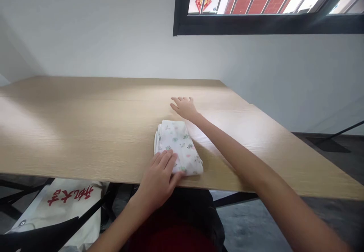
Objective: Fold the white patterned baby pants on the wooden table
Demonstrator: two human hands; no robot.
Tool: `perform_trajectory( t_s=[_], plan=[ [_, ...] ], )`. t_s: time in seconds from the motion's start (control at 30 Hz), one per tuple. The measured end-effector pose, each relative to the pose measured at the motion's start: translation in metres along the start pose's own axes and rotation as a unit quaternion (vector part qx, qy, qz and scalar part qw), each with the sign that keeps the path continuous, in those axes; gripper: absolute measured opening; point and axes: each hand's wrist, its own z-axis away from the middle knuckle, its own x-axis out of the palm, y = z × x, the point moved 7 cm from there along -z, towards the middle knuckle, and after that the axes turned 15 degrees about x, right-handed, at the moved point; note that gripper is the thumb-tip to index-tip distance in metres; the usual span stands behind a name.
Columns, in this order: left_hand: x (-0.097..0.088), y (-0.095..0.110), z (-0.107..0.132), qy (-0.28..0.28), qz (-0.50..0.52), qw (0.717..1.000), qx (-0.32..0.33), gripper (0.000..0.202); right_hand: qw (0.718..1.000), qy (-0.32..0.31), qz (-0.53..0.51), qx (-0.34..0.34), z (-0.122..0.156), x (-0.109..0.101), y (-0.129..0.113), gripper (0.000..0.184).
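Observation:
A folded white cloth with small green, pink and grey prints lies near the front edge of the wooden table. On its lower left part rests my left hand, fingers stretched out flat over the fabric and not gripping it. Beyond the cloth's far edge, my right hand reaches over the tabletop with its fingers spread and nothing in them. Whether the right hand touches the wood or hovers just above it, I cannot tell.
A white wall and a dark-framed window with metal bars rise behind the table. Below the front edge on the left, a cream bag with red characters lies beside dark chair or frame parts. The table's right edge slants away.

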Motion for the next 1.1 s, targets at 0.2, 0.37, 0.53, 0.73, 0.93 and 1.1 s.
perform_trajectory(
  t_s=[0.2, 0.37, 0.53, 0.73, 0.93, 1.1],
  plan=[
    [-0.007, -0.013, 0.015, -0.047, 0.061, 0.996, 0.044, 0.077, 0.949, -0.092, -0.175, -0.246, 0.114, -0.043, -0.016, 0.027],
    [-0.009, -0.01, 0.022, -0.048, 0.091, 0.99, 0.092, 0.039, 0.916, -0.257, -0.168, -0.257, 0.193, -0.052, 0.002, 0.071],
    [-0.017, -0.054, -0.01, -0.014, 0.191, 0.978, -0.081, 0.035, 0.898, -0.307, -0.264, -0.17, 0.182, -0.056, 0.011, 0.077],
    [-0.011, -0.1, -0.054, -0.015, 0.1, 0.977, -0.185, 0.035, 0.853, -0.273, -0.42, 0.144, 0.133, -0.017, 0.04, 0.036],
    [-0.007, -0.087, -0.07, -0.016, -0.013, 0.982, -0.189, 0.042, 0.975, -0.048, -0.214, 0.043, 0.124, -0.031, 0.017, 0.037],
    [0.013, -0.062, -0.075, -0.102, -0.106, 0.989, 0.0, 0.051, 0.997, -0.006, -0.065, -0.033, 0.133, -0.024, 0.001, 0.04]
  ],
)
